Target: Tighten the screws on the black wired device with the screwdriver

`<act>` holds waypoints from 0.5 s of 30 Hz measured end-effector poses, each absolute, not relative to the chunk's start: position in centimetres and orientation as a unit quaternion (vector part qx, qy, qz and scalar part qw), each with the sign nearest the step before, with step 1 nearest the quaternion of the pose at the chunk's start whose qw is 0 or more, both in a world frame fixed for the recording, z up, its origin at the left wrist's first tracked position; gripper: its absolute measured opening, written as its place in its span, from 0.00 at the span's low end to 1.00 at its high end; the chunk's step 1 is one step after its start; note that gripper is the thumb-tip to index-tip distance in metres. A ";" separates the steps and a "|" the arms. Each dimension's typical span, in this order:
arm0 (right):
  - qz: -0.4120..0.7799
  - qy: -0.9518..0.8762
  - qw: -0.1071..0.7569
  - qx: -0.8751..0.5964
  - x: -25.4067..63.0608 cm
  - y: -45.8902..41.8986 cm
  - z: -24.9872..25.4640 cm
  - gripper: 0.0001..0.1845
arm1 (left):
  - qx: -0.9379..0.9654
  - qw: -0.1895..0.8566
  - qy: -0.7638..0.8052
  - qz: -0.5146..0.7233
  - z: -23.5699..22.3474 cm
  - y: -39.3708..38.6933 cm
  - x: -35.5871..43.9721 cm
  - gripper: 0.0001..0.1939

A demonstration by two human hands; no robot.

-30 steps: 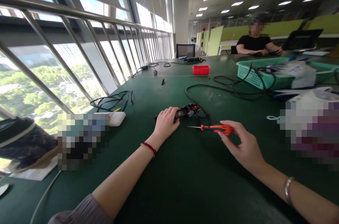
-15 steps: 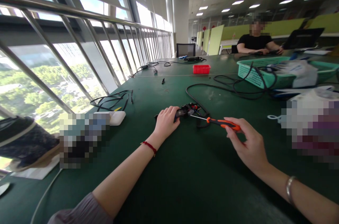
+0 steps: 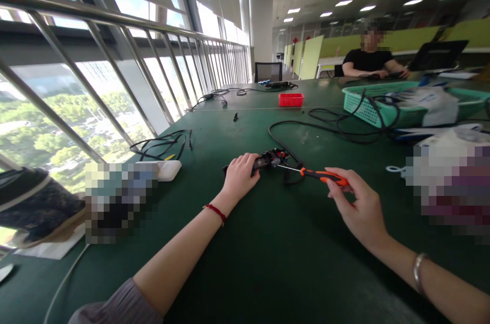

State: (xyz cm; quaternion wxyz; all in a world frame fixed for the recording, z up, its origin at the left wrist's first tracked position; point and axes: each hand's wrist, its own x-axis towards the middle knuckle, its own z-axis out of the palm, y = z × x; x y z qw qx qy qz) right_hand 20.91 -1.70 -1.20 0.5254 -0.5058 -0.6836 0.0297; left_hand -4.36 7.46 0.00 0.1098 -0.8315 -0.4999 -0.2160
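My left hand [image 3: 240,177] is closed over one end of a small black device [image 3: 269,160] with red parts that lies on the green table [image 3: 268,257]. A black cable [image 3: 291,132] runs from the device toward the back right. My right hand [image 3: 358,205] pinches an orange-handled screwdriver [image 3: 323,176] by its handle. The thin metal shaft points left and its tip rests at the device.
A teal basket [image 3: 367,107] with cables and white bags stands at the right. A small red tray [image 3: 291,100] sits further back. A white block [image 3: 168,170] and coiled black wires [image 3: 161,144] lie at the left by the railing. Another person [image 3: 369,61] sits at the far end.
My right hand has brought the screwdriver up and to the right, and its tip now meets the device. My left hand has stayed on the device.
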 end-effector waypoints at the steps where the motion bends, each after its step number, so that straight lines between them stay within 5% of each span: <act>1: 0.031 -0.683 0.526 -0.506 20.9 -1.7 -1.2 0.12 | -0.832 0.110 -0.499 -0.216 0.0 7.5 -4.4 0.16; 15: 0.062 -0.676 0.524 -0.515 21.0 -1.6 -1.1 0.13 | -0.830 0.110 -0.502 -0.216 0.0 7.5 -4.3 0.16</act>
